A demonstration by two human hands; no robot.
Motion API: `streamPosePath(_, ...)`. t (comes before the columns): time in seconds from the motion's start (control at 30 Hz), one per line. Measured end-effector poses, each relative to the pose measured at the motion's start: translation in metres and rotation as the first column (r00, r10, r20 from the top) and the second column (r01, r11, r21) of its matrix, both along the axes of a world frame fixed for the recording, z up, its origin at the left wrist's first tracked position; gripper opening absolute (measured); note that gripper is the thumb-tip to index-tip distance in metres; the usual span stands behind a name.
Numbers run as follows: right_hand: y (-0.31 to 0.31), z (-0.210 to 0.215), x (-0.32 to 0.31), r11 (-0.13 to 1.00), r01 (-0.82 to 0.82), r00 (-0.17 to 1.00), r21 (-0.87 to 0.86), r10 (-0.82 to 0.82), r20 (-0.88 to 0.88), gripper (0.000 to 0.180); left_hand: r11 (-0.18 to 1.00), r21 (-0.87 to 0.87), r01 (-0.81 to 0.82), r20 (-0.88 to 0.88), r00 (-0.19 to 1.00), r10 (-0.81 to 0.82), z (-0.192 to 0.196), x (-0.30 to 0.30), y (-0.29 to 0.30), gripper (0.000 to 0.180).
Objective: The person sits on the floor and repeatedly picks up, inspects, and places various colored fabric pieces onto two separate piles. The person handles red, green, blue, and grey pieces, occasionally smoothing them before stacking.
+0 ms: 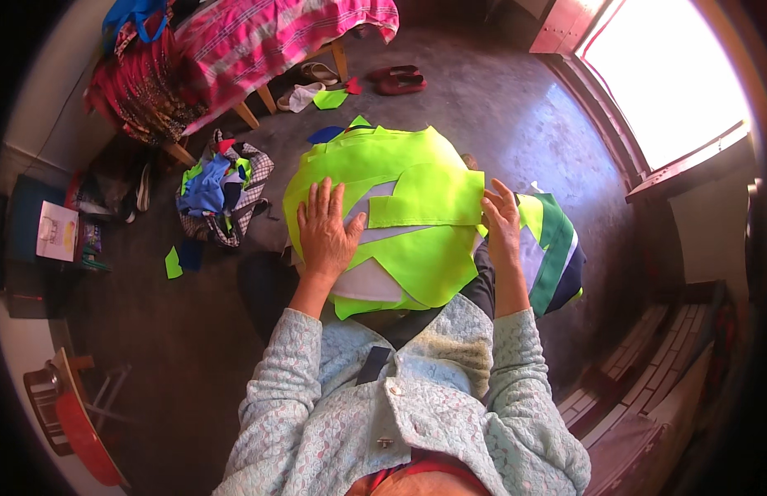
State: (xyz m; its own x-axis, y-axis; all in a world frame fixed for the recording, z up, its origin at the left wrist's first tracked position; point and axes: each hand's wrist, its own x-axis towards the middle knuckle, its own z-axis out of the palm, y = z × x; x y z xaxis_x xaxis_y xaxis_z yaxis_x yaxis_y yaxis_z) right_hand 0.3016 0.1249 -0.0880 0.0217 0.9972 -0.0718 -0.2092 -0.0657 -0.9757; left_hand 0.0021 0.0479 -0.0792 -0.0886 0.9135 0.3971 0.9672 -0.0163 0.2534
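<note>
Neon-yellow fabric pieces lie layered in a broad heap in front of me, with grey-white cloth showing between them. My left hand rests flat on the heap's left part, fingers stretched out. A smaller neon-yellow piece lies on top, reaching toward the right side. At its right end my right hand has its fingers bent against the edge, thumb side touching the cloth. Right of that hand is a bundle of green, white and navy cloth. What the heap rests on is hidden.
A checked bag of blue and mixed scraps sits on the floor at left. Beyond it stands a bed or bench with a pink plaid cover. Red shoes lie at the back. Slatted wood is at right, below a bright doorway.
</note>
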Motion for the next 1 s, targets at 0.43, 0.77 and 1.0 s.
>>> streamPosePath(0.43,-0.023,0.007,-0.070,0.801,-0.511,0.308,0.311,-0.167,0.937,0.066,0.999,-0.030,0.014,-0.050,0.999,-0.016,-0.005,-0.008,0.002,0.059)
streamPosePath(0.77,-0.035,-0.001,-0.015,0.854,-0.229,0.644,0.467,-0.227,0.731,0.058,0.998,-0.037,0.042,-0.092,0.995,-0.045,-0.005,-0.009,0.003,0.058)
streamPosePath(1.0,-0.067,-0.082,0.114,0.954,0.074,0.311,0.291,-0.300,0.902,0.073,0.998,-0.038,0.054,-0.081,0.995,-0.057,-0.003,-0.009,0.002,0.058)
